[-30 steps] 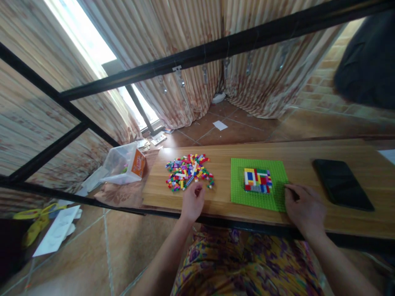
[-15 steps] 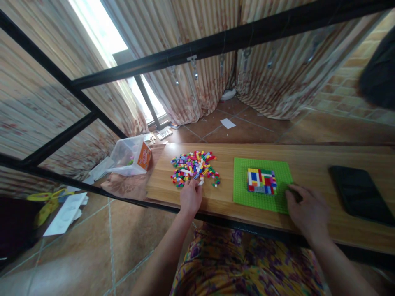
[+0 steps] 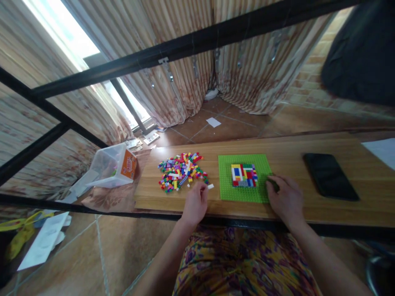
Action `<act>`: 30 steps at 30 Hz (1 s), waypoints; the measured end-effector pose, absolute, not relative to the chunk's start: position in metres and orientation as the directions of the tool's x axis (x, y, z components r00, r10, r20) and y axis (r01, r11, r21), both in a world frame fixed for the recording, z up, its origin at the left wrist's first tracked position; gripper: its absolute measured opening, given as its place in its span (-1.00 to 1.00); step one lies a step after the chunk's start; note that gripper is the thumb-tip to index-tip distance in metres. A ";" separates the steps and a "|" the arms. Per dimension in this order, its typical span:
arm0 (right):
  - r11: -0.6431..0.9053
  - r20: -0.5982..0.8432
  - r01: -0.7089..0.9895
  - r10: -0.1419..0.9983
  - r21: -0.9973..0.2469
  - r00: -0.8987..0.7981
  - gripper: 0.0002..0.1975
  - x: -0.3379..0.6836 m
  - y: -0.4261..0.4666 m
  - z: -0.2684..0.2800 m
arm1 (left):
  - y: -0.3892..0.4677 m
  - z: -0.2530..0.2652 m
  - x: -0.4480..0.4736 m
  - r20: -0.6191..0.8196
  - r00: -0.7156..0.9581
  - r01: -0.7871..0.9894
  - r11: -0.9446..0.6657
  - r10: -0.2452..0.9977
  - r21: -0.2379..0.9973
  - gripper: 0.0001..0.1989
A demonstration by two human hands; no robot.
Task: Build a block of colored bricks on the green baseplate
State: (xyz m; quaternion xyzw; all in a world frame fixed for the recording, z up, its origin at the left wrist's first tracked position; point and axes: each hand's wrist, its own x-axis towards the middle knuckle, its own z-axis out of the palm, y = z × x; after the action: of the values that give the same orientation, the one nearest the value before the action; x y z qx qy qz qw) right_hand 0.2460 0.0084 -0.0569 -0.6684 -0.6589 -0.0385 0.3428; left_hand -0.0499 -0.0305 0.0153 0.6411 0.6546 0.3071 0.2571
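Note:
My left hand (image 3: 196, 202) is closed in a pinch just in front of the pile of bricks. A small white brick (image 3: 210, 186) shows at its fingertips; the exact grip is partly hidden. Loose coloured toy bricks (image 3: 182, 169) lie heaped on the left of the table. The green baseplate (image 3: 226, 191) is flat to the right of the pile, carrying a low multicoloured brick block (image 3: 244, 175) near its middle. Curled around the baseplate's right edge, my right hand (image 3: 285, 198) holds it with thumb and fingers.
A black phone (image 3: 331, 176) lies on the wooden table (image 3: 286, 148), right of my right hand. Beyond the left end stands a clear plastic box (image 3: 106, 164) with an orange label. A dark metal bar (image 3: 185, 51) crosses above the far side. White paper (image 3: 382, 151) shows at far right.
My left hand has drawn away from the pile toward the baseplate, and the white brick has shifted along with it. My right hand stays at the baseplate's edge. The camera view has turned right.

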 end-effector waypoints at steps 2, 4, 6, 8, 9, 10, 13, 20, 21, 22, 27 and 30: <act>0.113 0.507 0.901 0.852 -0.420 0.130 -0.69 0.245 0.009 -0.056 | -0.025 0.016 -0.036 0.057 0.019 0.651 -0.056 0.998 0.757 -0.87; 0.116 0.508 0.894 0.850 -0.432 0.136 -0.70 0.245 0.009 -0.055 | -0.019 0.015 -0.023 0.049 0.069 0.613 -0.081 0.996 0.786 -0.88; 0.116 0.506 0.890 0.851 -0.441 0.141 -0.71 0.244 0.008 -0.054 | -0.013 0.013 -0.012 0.027 0.105 0.571 -0.082 0.994 0.817 -0.87; 0.113 0.506 0.888 0.850 -0.446 0.146 -0.71 0.243 0.008 -0.053 | -0.007 0.012 -0.003 0.005 0.123 0.534 -0.070 0.992 0.842 -0.86; 0.111 0.507 0.888 0.849 -0.446 0.149 -0.71 0.243 0.009 -0.053 | -0.004 0.011 0.001 0.000 0.133 0.522 -0.070 0.991 0.850 -0.86; 0.109 0.508 0.889 0.848 -0.445 0.150 -0.72 0.243 0.009 -0.053 | -0.002 0.011 0.005 0.004 0.141 0.515 -0.076 0.990 0.854 -0.85; 0.110 0.510 0.889 0.847 -0.444 0.150 -0.73 0.244 0.009 -0.054 | 0.005 0.010 0.014 0.038 0.160 0.521 -0.117 0.986 0.845 -0.83; 0.112 0.506 0.889 0.850 -0.444 0.146 -0.74 0.244 0.009 -0.054 | 0.013 0.006 0.022 0.074 0.162 0.550 -0.153 0.984 0.821 -0.84; 0.110 0.506 0.886 0.849 -0.450 0.151 -0.75 0.244 0.009 -0.055 | 0.013 0.006 0.022 0.074 0.156 0.545 -0.149 0.985 0.825 -0.84; 0.111 0.507 0.884 0.848 -0.454 0.154 -0.75 0.244 0.009 -0.055 | 0.013 0.006 0.022 0.076 0.151 0.540 -0.147 0.986 0.828 -0.84; 0.122 0.507 0.882 0.850 -0.455 0.144 -0.74 0.244 0.009 -0.054 | 0.014 0.005 0.023 0.079 0.158 0.538 -0.153 0.984 0.829 -0.82; 0.106 0.494 0.883 0.856 -0.457 0.153 -0.72 0.244 0.009 -0.053 | 0.015 0.003 0.024 0.086 0.141 0.538 -0.149 0.986 0.830 -0.83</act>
State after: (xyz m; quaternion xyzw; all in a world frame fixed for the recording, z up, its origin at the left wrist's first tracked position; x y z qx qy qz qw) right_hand 0.2438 0.0085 -0.0535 -0.6685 -0.6504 -0.0193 0.3602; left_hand 0.0244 0.0148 0.0032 0.6784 0.5616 0.3382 0.3317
